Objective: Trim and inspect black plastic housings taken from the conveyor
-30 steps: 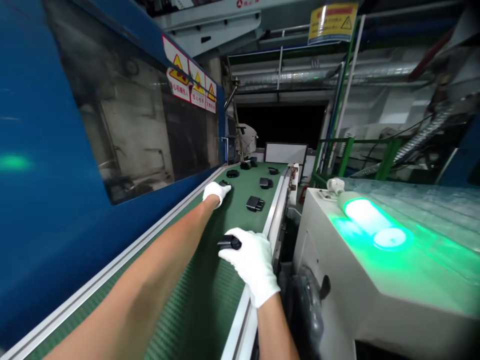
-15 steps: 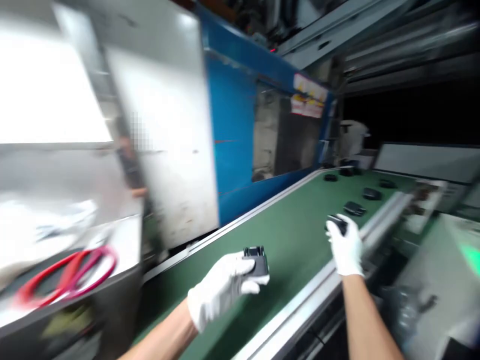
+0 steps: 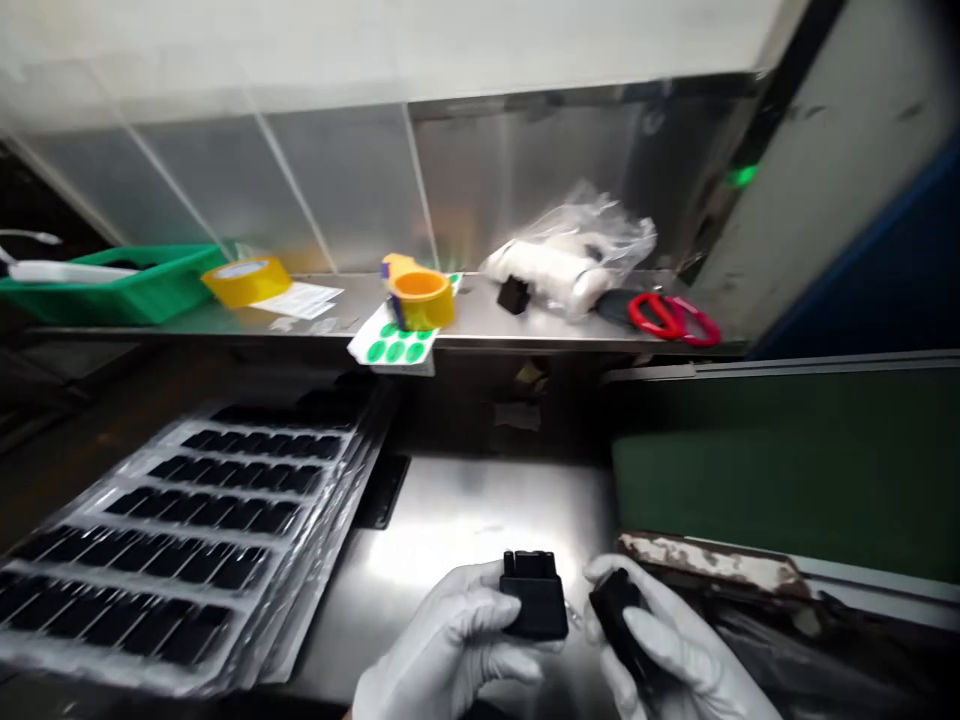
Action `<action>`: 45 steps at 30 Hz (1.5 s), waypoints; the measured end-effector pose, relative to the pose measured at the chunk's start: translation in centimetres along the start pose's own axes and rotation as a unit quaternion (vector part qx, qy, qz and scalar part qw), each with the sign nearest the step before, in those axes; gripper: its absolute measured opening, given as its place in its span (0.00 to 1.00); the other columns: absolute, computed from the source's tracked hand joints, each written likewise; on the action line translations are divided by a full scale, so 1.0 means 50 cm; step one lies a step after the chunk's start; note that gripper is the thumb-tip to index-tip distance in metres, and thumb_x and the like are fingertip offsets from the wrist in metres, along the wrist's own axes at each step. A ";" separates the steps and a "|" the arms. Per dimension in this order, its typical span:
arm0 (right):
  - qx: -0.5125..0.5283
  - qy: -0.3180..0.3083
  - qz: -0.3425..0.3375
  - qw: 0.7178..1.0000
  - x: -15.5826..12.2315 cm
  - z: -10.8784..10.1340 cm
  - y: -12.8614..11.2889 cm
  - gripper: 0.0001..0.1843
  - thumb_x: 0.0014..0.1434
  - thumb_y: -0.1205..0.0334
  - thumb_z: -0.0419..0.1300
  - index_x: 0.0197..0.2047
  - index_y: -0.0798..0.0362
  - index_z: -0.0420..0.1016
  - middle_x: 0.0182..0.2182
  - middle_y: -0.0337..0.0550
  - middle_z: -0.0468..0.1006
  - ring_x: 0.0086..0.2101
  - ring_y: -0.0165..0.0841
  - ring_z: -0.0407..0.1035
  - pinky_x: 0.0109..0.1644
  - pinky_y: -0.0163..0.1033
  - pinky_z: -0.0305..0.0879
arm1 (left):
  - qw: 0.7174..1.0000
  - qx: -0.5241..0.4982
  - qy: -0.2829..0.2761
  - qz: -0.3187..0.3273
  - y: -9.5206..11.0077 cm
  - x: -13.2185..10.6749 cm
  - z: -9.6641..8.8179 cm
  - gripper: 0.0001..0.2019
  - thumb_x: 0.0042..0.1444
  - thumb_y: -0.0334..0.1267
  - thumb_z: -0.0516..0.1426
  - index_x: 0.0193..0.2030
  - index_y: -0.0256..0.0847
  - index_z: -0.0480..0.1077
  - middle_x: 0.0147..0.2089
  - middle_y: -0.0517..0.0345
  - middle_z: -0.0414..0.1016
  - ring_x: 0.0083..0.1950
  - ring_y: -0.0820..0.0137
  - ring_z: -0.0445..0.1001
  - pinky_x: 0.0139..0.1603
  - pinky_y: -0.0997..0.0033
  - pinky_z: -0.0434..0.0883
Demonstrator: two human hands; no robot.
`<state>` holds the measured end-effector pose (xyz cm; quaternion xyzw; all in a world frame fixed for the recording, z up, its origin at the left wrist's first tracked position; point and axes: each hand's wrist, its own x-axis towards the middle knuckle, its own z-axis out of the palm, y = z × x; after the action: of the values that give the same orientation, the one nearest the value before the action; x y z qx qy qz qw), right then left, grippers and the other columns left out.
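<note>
Both my hands wear white gloves and are low in the view, over a shiny steel worktop (image 3: 450, 530). My left hand (image 3: 450, 645) grips a small black plastic part (image 3: 534, 595), held upright between thumb and fingers. My right hand (image 3: 671, 645) is closed round a second black plastic part (image 3: 613, 610), just right of the first. The two parts are close together but apart. To the left lies a stack of clear trays (image 3: 187, 530) whose rows are filled with several black parts.
The green conveyor belt (image 3: 780, 460) ends at the right. A steel shelf (image 3: 525, 330) behind carries a green bin (image 3: 127, 280), yellow tape rolls (image 3: 244, 278), a sheet of green stickers (image 3: 394, 345), a plastic bag (image 3: 574, 250), a loose black part (image 3: 514, 293) and red scissors (image 3: 671, 315).
My view has swung left from the conveyor to the worktop. Both hands picked a black part off the belt and brought it down in front of me.
</note>
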<state>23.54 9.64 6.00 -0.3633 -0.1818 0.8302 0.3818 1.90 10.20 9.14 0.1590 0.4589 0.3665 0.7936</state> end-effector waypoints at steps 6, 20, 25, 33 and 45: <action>-0.039 -0.047 0.053 0.997 0.069 0.097 0.126 0.32 0.60 0.48 0.62 0.63 0.49 0.58 0.17 0.32 0.67 0.15 0.21 0.52 0.19 0.28 0.45 | 0.992 0.052 -0.096 0.060 0.038 -0.072 -0.143 0.14 0.58 0.29 0.53 0.48 0.36 0.76 0.40 0.49 0.78 0.34 0.69 0.77 0.34 0.74 0.74; -0.174 -0.043 0.092 0.979 0.100 0.209 0.181 0.34 0.51 0.67 0.64 0.62 0.55 0.64 0.23 0.36 0.73 0.20 0.23 0.59 0.21 0.28 0.50 | 0.990 0.101 -0.086 -0.050 0.061 -0.101 -0.313 0.11 0.59 0.36 0.58 0.46 0.36 0.77 0.43 0.50 0.78 0.38 0.70 0.76 0.35 0.78 0.75; -0.237 -0.020 0.129 0.963 0.101 0.229 0.172 0.31 0.50 0.70 0.67 0.58 0.52 0.70 0.25 0.35 0.75 0.21 0.23 0.65 0.20 0.26 0.52 | 0.990 0.119 -0.042 -0.058 0.055 -0.118 -0.306 0.15 0.50 0.26 0.63 0.46 0.38 0.76 0.40 0.55 0.78 0.32 0.73 0.74 0.36 0.74 0.73; -0.368 0.012 -0.101 0.924 0.084 0.239 0.187 0.14 0.51 0.64 0.71 0.42 0.44 0.82 0.40 0.43 0.82 0.41 0.39 0.76 0.46 0.41 0.74 | 0.854 0.311 -0.067 0.412 0.021 -0.088 -0.315 0.24 0.50 0.25 0.63 0.53 0.51 0.74 0.32 0.61 0.75 0.36 0.67 0.74 0.45 0.63 0.73; -0.401 -0.021 -0.319 0.859 0.064 0.196 0.171 0.28 0.62 0.63 0.60 0.64 0.38 0.63 0.37 0.43 0.78 0.35 0.37 0.76 0.38 0.42 0.78 | 0.713 0.389 -0.060 0.580 0.021 -0.045 -0.258 0.39 0.54 0.29 0.62 0.69 0.51 0.50 0.37 0.58 0.81 0.44 0.61 0.78 0.60 0.52 0.64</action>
<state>10.53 6.34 6.13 -0.3891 -0.6128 0.5257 0.4435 -10.16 8.19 4.34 0.7102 0.3303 0.5337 0.3189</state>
